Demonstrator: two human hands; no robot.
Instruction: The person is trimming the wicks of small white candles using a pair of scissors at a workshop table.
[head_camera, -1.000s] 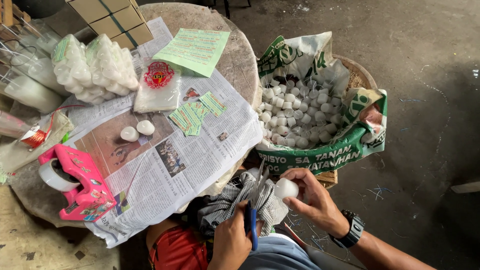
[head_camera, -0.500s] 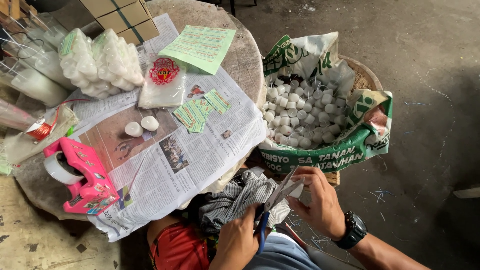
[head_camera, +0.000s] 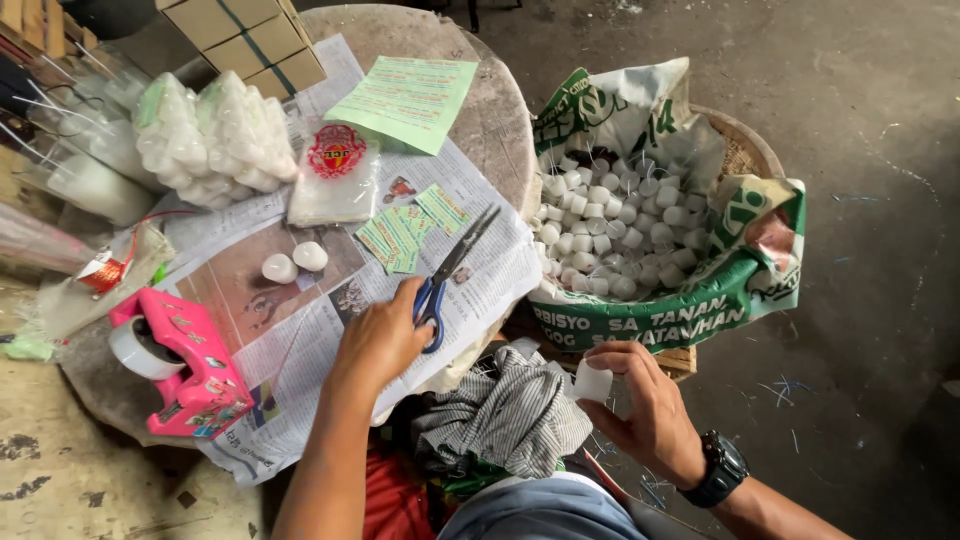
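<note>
Scissors (head_camera: 452, 268) blades up-right (handles seemingly under left hand (head_camera: 383, 338))

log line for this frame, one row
left hand: on blue-handled scissors, lying on newspaper | right hand: holds small white candle over striped cloth | sack of white candles: at right

Scissors (head_camera: 440, 285) at centre: blue handles, dark blades. Tape dispenser (head_camera: 185, 365) at lower left: bright pink. Sack (head_camera: 690, 300) at right: green and white, filled with white candles (head_camera: 610, 235). Cloth (head_camera: 510, 415) at lower centre: grey-and-white striped. Paper sheet (head_camera: 408, 100) at top: pale green. Wristwatch (head_camera: 718, 470) at lower right: black.
</note>
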